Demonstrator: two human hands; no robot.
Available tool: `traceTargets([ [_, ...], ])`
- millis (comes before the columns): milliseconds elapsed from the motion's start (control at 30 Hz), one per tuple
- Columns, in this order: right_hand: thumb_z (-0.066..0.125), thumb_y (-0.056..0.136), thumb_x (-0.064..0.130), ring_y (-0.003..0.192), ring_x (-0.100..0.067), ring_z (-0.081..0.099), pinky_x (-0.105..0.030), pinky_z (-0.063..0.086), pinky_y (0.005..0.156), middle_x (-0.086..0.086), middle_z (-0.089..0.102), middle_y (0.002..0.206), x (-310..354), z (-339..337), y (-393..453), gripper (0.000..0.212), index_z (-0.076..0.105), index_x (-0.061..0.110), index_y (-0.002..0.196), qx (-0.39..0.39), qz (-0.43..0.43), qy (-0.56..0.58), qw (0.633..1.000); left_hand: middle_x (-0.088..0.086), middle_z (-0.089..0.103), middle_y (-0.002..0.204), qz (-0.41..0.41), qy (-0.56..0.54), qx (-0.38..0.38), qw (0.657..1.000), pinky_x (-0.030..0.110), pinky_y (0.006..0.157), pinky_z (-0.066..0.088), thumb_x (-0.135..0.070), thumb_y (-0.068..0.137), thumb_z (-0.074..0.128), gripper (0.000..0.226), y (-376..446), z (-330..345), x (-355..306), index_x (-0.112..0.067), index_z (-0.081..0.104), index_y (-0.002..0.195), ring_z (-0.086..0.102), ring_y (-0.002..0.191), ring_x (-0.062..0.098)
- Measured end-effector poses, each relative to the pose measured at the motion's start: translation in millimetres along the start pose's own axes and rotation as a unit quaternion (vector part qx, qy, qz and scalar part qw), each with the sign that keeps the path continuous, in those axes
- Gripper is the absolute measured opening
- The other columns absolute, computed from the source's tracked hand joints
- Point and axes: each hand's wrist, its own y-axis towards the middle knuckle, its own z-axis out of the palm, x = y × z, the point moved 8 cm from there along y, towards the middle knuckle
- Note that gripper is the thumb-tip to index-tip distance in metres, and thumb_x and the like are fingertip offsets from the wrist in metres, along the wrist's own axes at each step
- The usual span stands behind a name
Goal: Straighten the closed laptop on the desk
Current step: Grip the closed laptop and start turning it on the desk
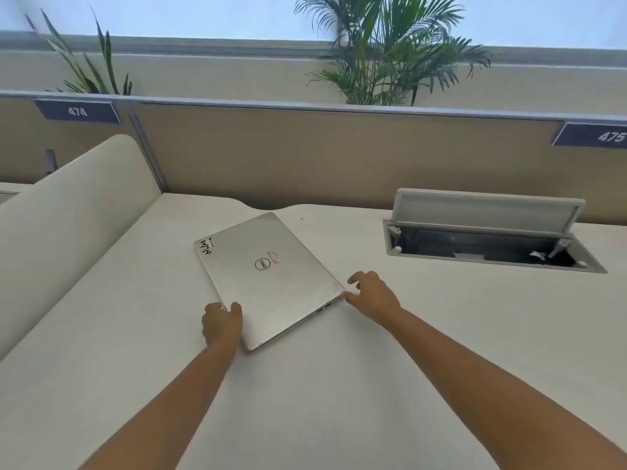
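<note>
Bright, even daylight over my desk (339,418), pale blue wash across top of frame. Shadows faint and soft under my arms. No hard glare on laptop (268,279) lid. Wide-angle lens bows partition (305,147) lines, stretches my forearms at lower corners. Overall slightly soft, compression blur throughout.

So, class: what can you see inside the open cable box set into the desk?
Inside the cable box, under its raised lid, lie a dark cavity, lid struts and a few pale bits; the shadowed depths cannot be made out.
</note>
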Motion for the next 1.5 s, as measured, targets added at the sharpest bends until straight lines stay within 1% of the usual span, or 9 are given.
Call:
traceTargets([
  [133, 0.054, 0.089, 0.038, 0.118, -0.026, 0.048, -0.035, 0.043, 0.094, -0.012, 0.046, 0.129, 20.0, 8.5, 29.2, 0.045, 0.048, 0.012, 0.126, 0.022, 0.003, -0.006, 1.000, 0.034, 0.051, 0.127, -0.033, -0.016, -0.003, 0.999, 0.051, 0.096, 0.042, -0.019, 0.087, 0.048, 0.048, 19.1, 3.9, -1.4, 0.015, 0.046, 0.120, 0.050, 0.115, 0.049],
  [333, 0.047, 0.091, 0.042, 0.122, -0.029, 0.045, -0.038, 0.041, 0.097, -0.015, 0.042, 0.134, 46.8, 26.0, 66.6, 0.053, 0.043, 0.007, 0.131, 0.028, 0.008, -0.012, 1.000, 0.030, 0.054, 0.124, -0.071, -0.014, 0.012, 0.997, 0.049, 0.097, 0.045, -0.025, 0.087, 0.045, 0.046, 47.8, 8.5, 1.5, 0.009, 0.051, 0.118, 0.053, 0.112, 0.045],
  [467, 0.045, 0.090, 0.049, 0.119, -0.032, 0.045, -0.039, 0.041, 0.093, -0.017, 0.045, 0.129, 58.6, 42.4, 81.0, 0.058, 0.045, 0.003, 0.126, 0.026, 0.011, -0.034, 0.999, 0.025, 0.052, 0.128, -0.095, -0.033, 0.013, 0.995, 0.048, 0.102, 0.043, -0.032, 0.088, 0.046, 0.050, 69.2, 8.9, -2.5, 0.005, 0.048, 0.122, 0.051, 0.116, 0.042],
  [667, 0.055, 0.069, 0.073, 0.106, -0.032, 0.055, -0.035, 0.044, 0.079, -0.013, 0.058, 0.113, 48.1, 51.4, 99.5, 0.077, 0.055, 0.004, 0.103, 0.037, 0.113, 0.025, 0.993, 0.023, 0.055, 0.125, -0.077, 0.001, -0.028, 0.997, 0.048, 0.098, 0.044, -0.044, 0.085, 0.054, 0.059, 79.8, 9.9, -6.8, 0.004, 0.048, 0.119, 0.052, 0.116, 0.042],
  [767, 0.057, 0.065, 0.075, 0.106, -0.031, 0.056, -0.035, 0.046, 0.083, -0.012, 0.060, 0.113, 43.3, 55.0, 106.5, 0.077, 0.056, 0.006, 0.100, 0.066, 0.136, 0.050, 0.987, 0.022, 0.055, 0.125, -0.070, 0.007, -0.046, 0.996, 0.047, 0.097, 0.044, -0.046, 0.084, 0.055, 0.060, 80.9, 10.6, -6.0, 0.003, 0.048, 0.118, 0.052, 0.115, 0.041],
  [967, 0.062, 0.065, 0.071, 0.104, -0.031, 0.059, -0.041, 0.048, 0.093, -0.013, 0.062, 0.113, 36.5, 58.5, 110.0, 0.080, 0.056, 0.003, 0.108, 0.093, 0.143, 0.126, 0.977, 0.015, 0.059, 0.094, -0.019, -0.057, -0.051, 0.997, 0.043, 0.086, 0.046, -0.040, 0.085, 0.056, 0.037, 82.1, 12.2, 0.7, -0.003, 0.052, 0.089, 0.057, 0.096, 0.036],
  [1100, 0.065, 0.064, 0.069, 0.098, -0.030, 0.062, -0.040, 0.051, 0.090, -0.012, 0.064, 0.108, 33.2, 59.6, 105.9, 0.078, 0.058, 0.004, 0.105, 0.096, 0.146, 0.155, 0.972, -0.002, 0.041, 0.067, 0.008, -0.096, -0.051, 0.994, 0.032, 0.070, 0.036, -0.037, 0.084, 0.059, 0.040, 75.6, 10.3, -0.2, -0.019, 0.033, 0.061, 0.044, 0.075, 0.026],
  [1400, 0.071, 0.064, 0.062, 0.082, -0.021, 0.064, -0.030, 0.052, 0.072, -0.007, 0.067, 0.097, 17.5, 57.1, 72.1, 0.054, 0.060, 0.013, 0.086, 0.095, 0.133, 0.235, 0.958, 0.006, 0.048, 0.076, 0.049, -0.122, -0.040, 0.991, 0.035, 0.071, 0.041, -0.032, 0.084, 0.062, 0.031, 44.4, 6.4, 15.0, -0.008, 0.044, 0.079, 0.046, 0.072, 0.025],
  [1500, 0.072, 0.064, 0.059, 0.093, -0.025, 0.064, -0.037, 0.053, 0.086, -0.009, 0.067, 0.107, 4.8, 56.9, 52.8, 0.066, 0.060, 0.008, 0.105, 0.090, 0.134, 0.266, 0.950, 0.001, 0.046, 0.069, 0.057, -0.123, -0.028, 0.990, 0.033, 0.071, 0.039, -0.030, 0.084, 0.063, 0.029, 26.1, 5.0, 21.1, -0.008, 0.044, 0.078, 0.046, 0.072, 0.024],
])
